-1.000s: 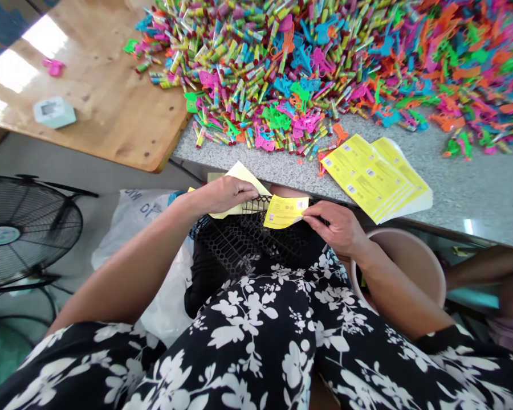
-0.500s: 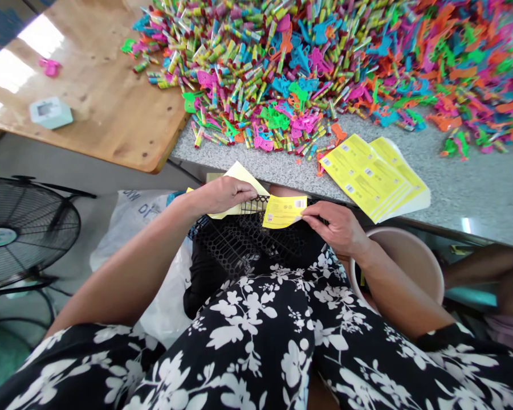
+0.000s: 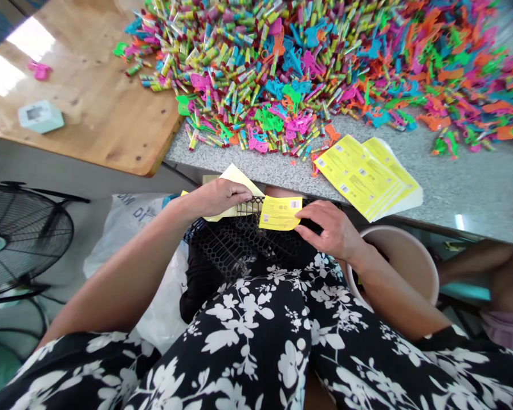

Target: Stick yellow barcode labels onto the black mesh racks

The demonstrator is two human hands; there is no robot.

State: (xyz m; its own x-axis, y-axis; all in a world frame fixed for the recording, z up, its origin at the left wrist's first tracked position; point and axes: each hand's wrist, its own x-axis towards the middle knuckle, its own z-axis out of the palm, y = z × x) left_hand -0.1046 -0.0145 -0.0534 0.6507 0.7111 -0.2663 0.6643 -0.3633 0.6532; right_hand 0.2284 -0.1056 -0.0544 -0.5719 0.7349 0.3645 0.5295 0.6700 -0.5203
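A black openwork plastic basket rests on the lap. My left hand is closed on its top edge, thumb and fingers pressed together. Against the basket's side, to the right of that hand, is a yellow printed label with a barcode. My right hand pinches the label's right edge between thumb and fingers. Behind my left hand a pale-backed sheet sticks up, partly hidden by the hand and the basket.
A stack of yellow label sheets lies on the grey stone counter. Beyond it spreads a heap of colourful plastic toys and small tubes. A wooden table adjoins left. A fan, a plastic sack and a bucket stand below.
The right fingers have shifted their grip slightly on the label, the thumb now lower at its corner. The left hand keeps its hold. The whole view has drifted a little.
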